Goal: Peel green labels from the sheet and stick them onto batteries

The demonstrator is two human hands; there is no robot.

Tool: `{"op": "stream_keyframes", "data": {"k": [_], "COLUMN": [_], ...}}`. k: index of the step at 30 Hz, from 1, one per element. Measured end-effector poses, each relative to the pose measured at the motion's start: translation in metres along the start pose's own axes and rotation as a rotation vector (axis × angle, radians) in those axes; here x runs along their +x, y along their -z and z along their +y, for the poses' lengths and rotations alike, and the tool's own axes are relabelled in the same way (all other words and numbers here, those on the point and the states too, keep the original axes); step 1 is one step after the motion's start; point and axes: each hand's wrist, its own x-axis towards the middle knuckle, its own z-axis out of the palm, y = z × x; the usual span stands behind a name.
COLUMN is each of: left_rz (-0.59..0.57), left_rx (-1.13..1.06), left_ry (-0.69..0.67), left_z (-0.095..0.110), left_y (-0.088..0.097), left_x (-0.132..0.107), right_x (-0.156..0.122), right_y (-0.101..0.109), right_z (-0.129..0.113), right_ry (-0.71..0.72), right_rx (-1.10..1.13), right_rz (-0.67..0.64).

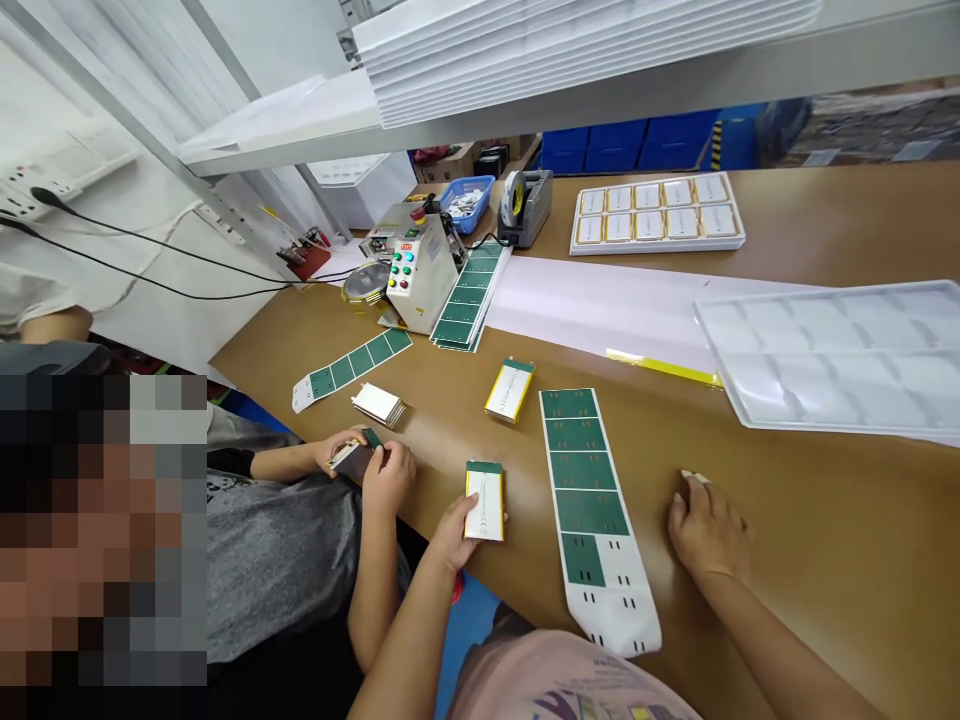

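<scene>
- Left hand [454,535]: grasping a yellow-edged pouch cell [484,503] by its left side, fingers closed around the edge.
- Pouch cell: lies flat on the brown desk [817,560], near the desk's front edge, green tab end pointing away from the wearer.
- Right hand [706,530]: rests on the desk, fingers loosely curled. A small pale bit shows at the fingertips [694,477]; cannot tell whether it is held.
- Green-and-white label strip [589,510]: lies between the two hands, just beside neither. Its near end is peeled white backing.
- Second pouch cell [510,390]: lies flat beyond the left hand.
- Co-worker, at left: both hands [373,460] hold a dark pouch cell [352,460] above the desk.
- Nearby: short label strip [351,368]; small stack of white cells [379,403].
- Far side of desk: label dispensing machine [424,275] with coloured buttons, tape dispenser [525,205], blue bin [465,200], tray of cells [656,213].
- Right side of desk: translucent white blister tray [832,355], on a pale sheet [600,310].
</scene>
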Motion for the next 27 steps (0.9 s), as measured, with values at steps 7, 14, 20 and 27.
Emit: {"op": "stream_keyframes", "data": {"k": [7, 14, 20, 27], "left_rz": [0.164, 0.446, 0.58, 0.521], "left_rx": [0.233, 0.783, 1.157, 1.333], "left_ry": [-0.072, -0.095, -0.385, -0.346], "left_z": [0.01, 0.032, 0.092, 0.161], "left_y": [0.002, 0.002, -0.056, -0.113], "left_x": [0.021, 0.023, 0.037, 0.105], "right_x": [0.0, 0.0, 0.001, 0.003], "right_y": [-0.003, -0.004, -0.008, -0.011], "right_z": [0.002, 0.001, 0.003, 0.004], "right_ry": [-0.003, -0.015, -0.004, -0.007], "right_rx": [0.008, 0.008, 0.039, 0.072], "right_rz": [0.002, -0.008, -0.006, -0.026]}}
